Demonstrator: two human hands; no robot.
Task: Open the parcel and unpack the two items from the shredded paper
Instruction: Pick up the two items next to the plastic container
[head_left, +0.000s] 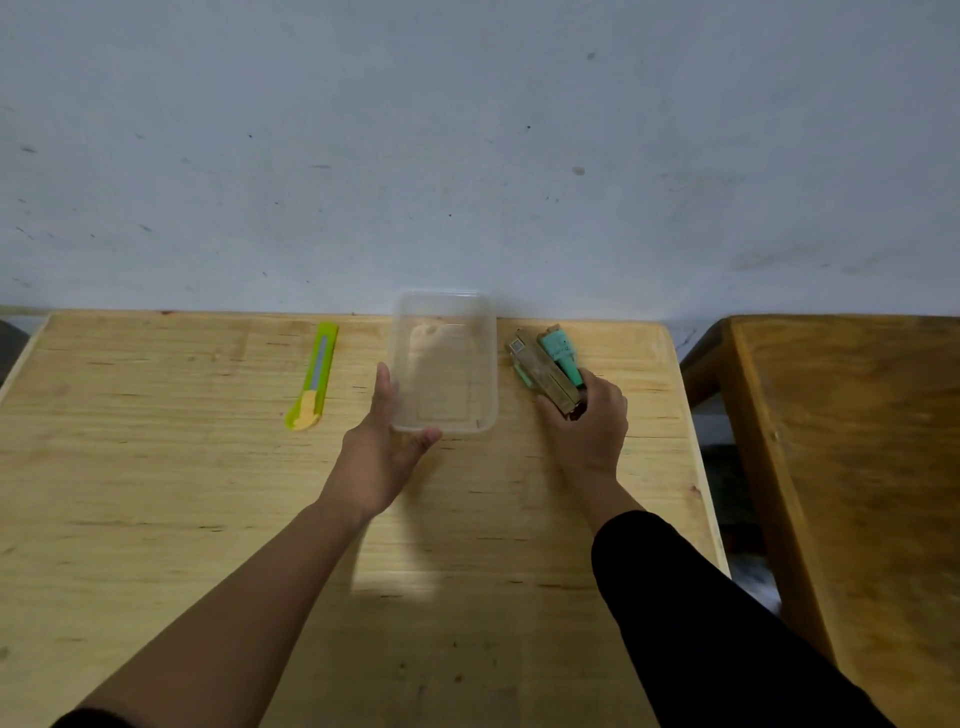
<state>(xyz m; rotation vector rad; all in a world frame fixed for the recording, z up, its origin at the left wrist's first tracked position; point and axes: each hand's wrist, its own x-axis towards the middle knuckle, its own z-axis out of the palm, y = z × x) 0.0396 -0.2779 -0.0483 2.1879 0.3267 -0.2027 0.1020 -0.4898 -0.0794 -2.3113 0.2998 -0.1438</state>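
Note:
A clear plastic container stands near the table's far edge with nothing visible inside it. My left hand cups its near left corner, thumb at the front rim and fingers along the left wall. To its right, two small items lie side by side on the table: a brownish box and a teal box. My right hand grips their near ends. No parcel or shredded paper is in view.
A green and yellow utility knife lies left of the container. The wooden table butts against a pale wall. A second wooden table stands to the right across a narrow gap.

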